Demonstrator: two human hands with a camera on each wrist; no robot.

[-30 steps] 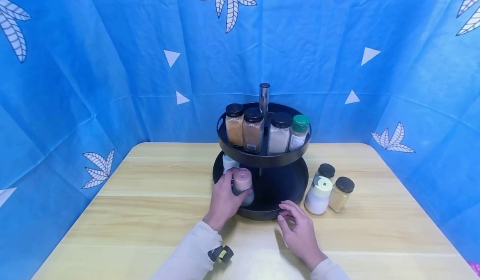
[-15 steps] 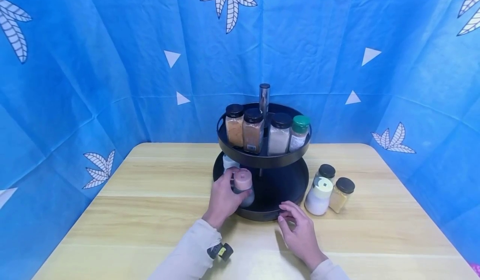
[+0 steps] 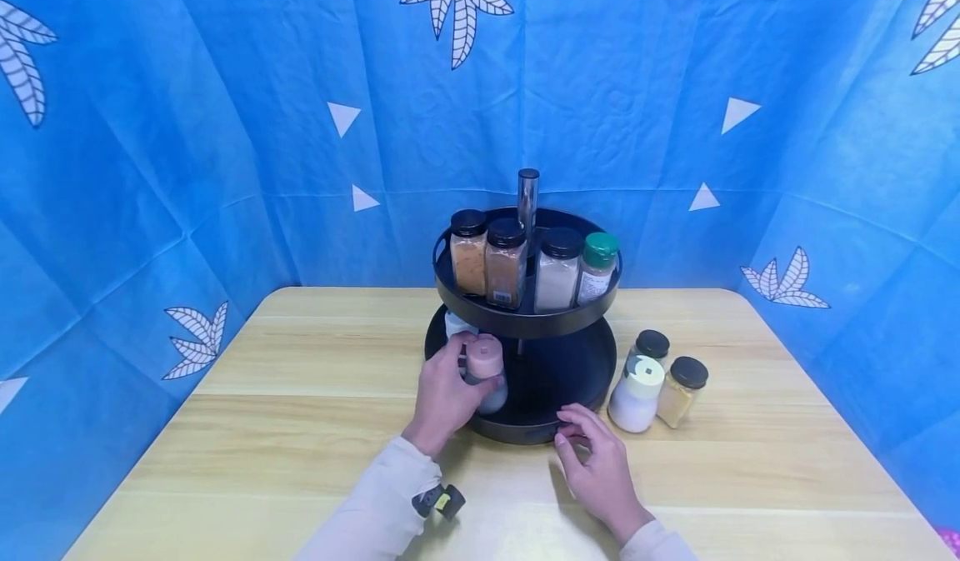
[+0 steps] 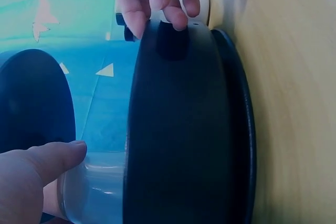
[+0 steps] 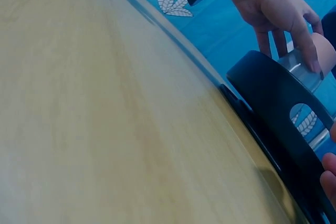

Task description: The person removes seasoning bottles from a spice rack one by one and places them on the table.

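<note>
On the lower tray [image 3: 517,432] of a black two-tier turntable rack, my left hand [image 3: 450,390] grips a clear shaker jar with a pink cap [image 3: 485,358]. The thumb [image 4: 63,158] lies along the jar's near side; the cap is mostly outside the left wrist view. A pale-capped jar [image 3: 459,325] stands behind that hand, partly hidden. My right hand [image 3: 600,465] has loosely bent fingers touching the lower tray's front rim, by an oval handle cutout [image 5: 303,116]. Its thumb hangs a little apart from the rim.
The upper tray [image 3: 532,324] carries several spice jars, one green-capped [image 3: 600,248]. Right of the rack stand a white-capped shaker [image 3: 637,398] and two black-capped jars, one with yellowish contents [image 3: 678,398]. A blue curtain [image 3: 525,111] surrounds the wooden table [image 3: 300,428].
Over the last second the left hand and the pink-capped jar shift only very slightly. The right hand keeps its place at the rim, and the other jars stay put.
</note>
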